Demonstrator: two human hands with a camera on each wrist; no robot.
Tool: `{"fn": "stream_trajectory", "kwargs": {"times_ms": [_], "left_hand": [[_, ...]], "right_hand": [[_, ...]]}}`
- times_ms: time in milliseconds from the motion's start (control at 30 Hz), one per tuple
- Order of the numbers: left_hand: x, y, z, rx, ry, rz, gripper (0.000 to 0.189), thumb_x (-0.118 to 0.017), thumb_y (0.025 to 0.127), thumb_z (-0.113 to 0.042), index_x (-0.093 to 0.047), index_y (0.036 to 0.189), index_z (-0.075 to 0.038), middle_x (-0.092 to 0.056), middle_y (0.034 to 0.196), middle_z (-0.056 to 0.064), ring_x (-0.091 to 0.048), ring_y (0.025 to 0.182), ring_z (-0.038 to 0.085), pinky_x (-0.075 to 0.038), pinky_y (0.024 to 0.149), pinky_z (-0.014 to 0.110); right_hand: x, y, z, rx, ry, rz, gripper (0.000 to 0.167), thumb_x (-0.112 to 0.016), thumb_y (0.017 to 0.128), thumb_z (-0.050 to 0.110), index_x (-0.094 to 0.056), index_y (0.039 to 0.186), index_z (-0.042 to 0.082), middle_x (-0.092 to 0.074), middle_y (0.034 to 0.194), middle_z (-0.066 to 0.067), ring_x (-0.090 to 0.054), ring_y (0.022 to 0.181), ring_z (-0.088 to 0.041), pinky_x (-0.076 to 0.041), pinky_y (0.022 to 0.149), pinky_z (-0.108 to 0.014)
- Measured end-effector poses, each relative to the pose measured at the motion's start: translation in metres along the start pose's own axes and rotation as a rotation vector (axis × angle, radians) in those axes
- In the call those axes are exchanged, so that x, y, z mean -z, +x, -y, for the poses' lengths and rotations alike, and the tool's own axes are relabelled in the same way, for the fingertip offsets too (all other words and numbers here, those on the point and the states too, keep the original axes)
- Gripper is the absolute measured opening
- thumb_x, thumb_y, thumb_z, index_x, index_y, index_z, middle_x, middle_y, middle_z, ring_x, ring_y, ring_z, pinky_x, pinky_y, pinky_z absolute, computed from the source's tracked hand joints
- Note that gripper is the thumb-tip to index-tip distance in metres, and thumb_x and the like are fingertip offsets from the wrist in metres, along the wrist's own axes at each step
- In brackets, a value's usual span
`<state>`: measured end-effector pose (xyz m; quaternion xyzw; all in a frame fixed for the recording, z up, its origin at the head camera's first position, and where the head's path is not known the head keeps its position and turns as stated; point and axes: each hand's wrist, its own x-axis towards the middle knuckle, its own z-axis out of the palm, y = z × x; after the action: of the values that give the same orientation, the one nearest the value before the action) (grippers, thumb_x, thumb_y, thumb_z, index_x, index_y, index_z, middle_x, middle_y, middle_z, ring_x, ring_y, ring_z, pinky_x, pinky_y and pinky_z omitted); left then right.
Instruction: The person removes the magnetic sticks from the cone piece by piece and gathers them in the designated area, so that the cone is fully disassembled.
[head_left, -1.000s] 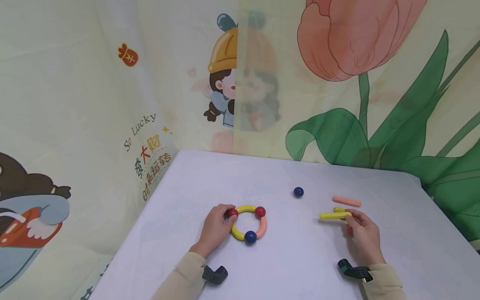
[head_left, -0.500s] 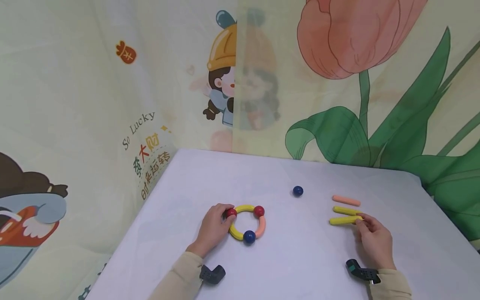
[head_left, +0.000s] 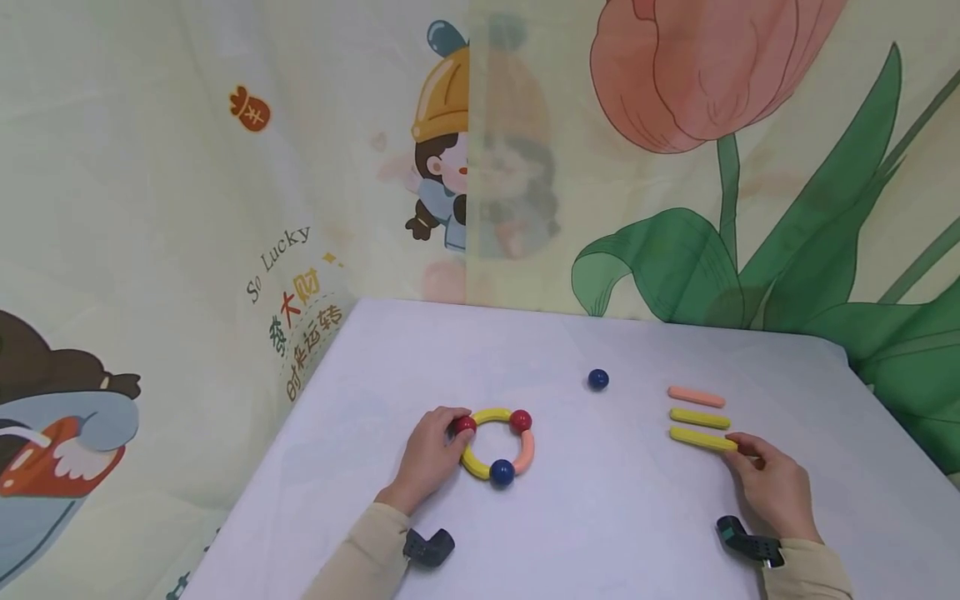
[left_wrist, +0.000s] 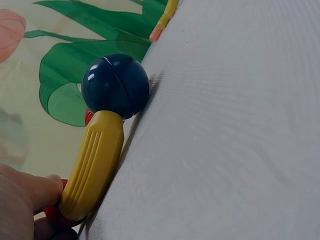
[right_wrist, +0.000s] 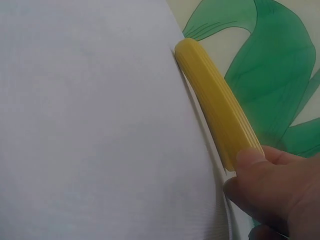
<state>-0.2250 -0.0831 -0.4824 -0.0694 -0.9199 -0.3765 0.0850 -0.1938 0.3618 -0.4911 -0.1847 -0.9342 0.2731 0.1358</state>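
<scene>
My left hand [head_left: 431, 457] pinches a red ball [head_left: 466, 425] on the left side of a ring of toy pieces. Curved yellow rods [head_left: 474, 466], a curved pink rod [head_left: 527, 452], a second red ball [head_left: 521, 421] and a blue ball [head_left: 502, 472] make up the rest of this ring. In the left wrist view the blue ball [left_wrist: 116, 86] joins the end of a ribbed yellow rod [left_wrist: 95, 165]. Thumb and fingers of my right hand [head_left: 776, 485] pinch the right end of a straight yellow rod [head_left: 702, 438], also large in the right wrist view.
Beyond the held rod lie another yellow rod [head_left: 700, 418] and a pink rod [head_left: 696, 396], roughly parallel to it. A loose blue ball [head_left: 597, 379] sits farther back on the white table [head_left: 600, 517]. Printed curtains [head_left: 660, 183] hang behind and left of the table.
My right hand has moved right and nearer, drawing the yellow rod along and turning it in line with the other two rods. The left hand stays on the ring.
</scene>
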Motion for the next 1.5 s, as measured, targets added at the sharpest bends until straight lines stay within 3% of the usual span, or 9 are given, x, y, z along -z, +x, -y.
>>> {"fn": "stream_trajectory", "kwargs": {"times_ms": [200, 733, 1067, 1167, 1300, 1400, 1500], "left_hand": [[0.002, -0.001, 0.002, 0.015, -0.005, -0.001, 0.036, -0.073, 0.089, -0.018, -0.064, 0.124, -0.013, -0.064, 0.116, 0.003, -0.058, 0.112, 0.02, -0.051, 0.095, 0.037], [0.004, -0.002, 0.007, 0.008, -0.023, -0.008, 0.036, -0.072, 0.089, -0.018, -0.064, 0.124, -0.013, -0.064, 0.116, 0.003, -0.057, 0.11, 0.019, -0.051, 0.095, 0.036], [0.006, -0.003, 0.006, -0.009, -0.024, -0.009, 0.035, -0.072, 0.09, -0.018, -0.064, 0.124, -0.012, -0.064, 0.115, 0.004, -0.058, 0.11, 0.02, -0.051, 0.094, 0.036], [0.006, -0.003, 0.006, -0.007, -0.021, -0.006, 0.036, -0.072, 0.09, -0.019, -0.064, 0.124, -0.012, -0.064, 0.114, 0.003, -0.057, 0.109, 0.019, -0.051, 0.094, 0.036], [0.005, -0.002, 0.004, -0.009, -0.011, 0.0, 0.036, -0.072, 0.089, -0.019, -0.064, 0.124, -0.013, -0.064, 0.115, 0.003, -0.057, 0.109, 0.019, -0.051, 0.094, 0.036], [0.003, -0.001, 0.003, -0.019, -0.002, -0.001, 0.036, -0.072, 0.089, -0.019, -0.064, 0.124, -0.013, -0.064, 0.115, 0.003, -0.058, 0.109, 0.019, -0.052, 0.093, 0.035], [0.002, -0.001, 0.003, -0.018, 0.007, -0.001, 0.036, -0.072, 0.089, -0.02, -0.064, 0.123, -0.013, -0.064, 0.114, 0.002, -0.056, 0.105, 0.017, -0.053, 0.091, 0.033]], "right_hand": [[-0.004, 0.001, -0.002, 0.022, -0.007, -0.013, 0.03, -0.059, 0.095, 0.003, -0.06, 0.125, -0.002, -0.058, 0.113, -0.029, -0.052, 0.098, -0.042, -0.045, 0.08, -0.054], [-0.007, 0.006, 0.002, 0.059, -0.035, -0.034, 0.032, -0.061, 0.093, -0.001, -0.059, 0.124, -0.004, -0.06, 0.102, -0.024, -0.052, 0.087, -0.035, -0.043, 0.069, -0.042], [-0.008, 0.005, 0.001, 0.047, -0.032, -0.06, 0.03, -0.06, 0.094, 0.0, -0.058, 0.124, -0.006, -0.06, 0.101, -0.026, -0.052, 0.089, -0.037, -0.043, 0.076, -0.048], [-0.007, 0.004, 0.001, 0.033, -0.023, -0.064, 0.031, -0.059, 0.094, -0.001, -0.057, 0.125, -0.006, -0.06, 0.102, -0.027, -0.052, 0.09, -0.038, -0.043, 0.077, -0.049], [-0.003, 0.001, 0.003, -0.033, 0.01, -0.087, 0.032, -0.058, 0.095, 0.002, -0.057, 0.126, -0.005, -0.06, 0.106, -0.026, -0.05, 0.092, -0.036, -0.04, 0.072, -0.042], [0.001, -0.004, 0.011, -0.097, 0.063, -0.14, 0.032, -0.054, 0.096, 0.007, -0.058, 0.126, -0.003, -0.06, 0.109, -0.025, -0.049, 0.096, -0.036, -0.036, 0.072, -0.038], [0.0, -0.012, 0.027, -0.102, 0.13, -0.198, 0.031, -0.051, 0.098, 0.011, -0.06, 0.124, -0.002, -0.06, 0.111, -0.023, -0.047, 0.099, -0.033, -0.034, 0.074, -0.037]]}}
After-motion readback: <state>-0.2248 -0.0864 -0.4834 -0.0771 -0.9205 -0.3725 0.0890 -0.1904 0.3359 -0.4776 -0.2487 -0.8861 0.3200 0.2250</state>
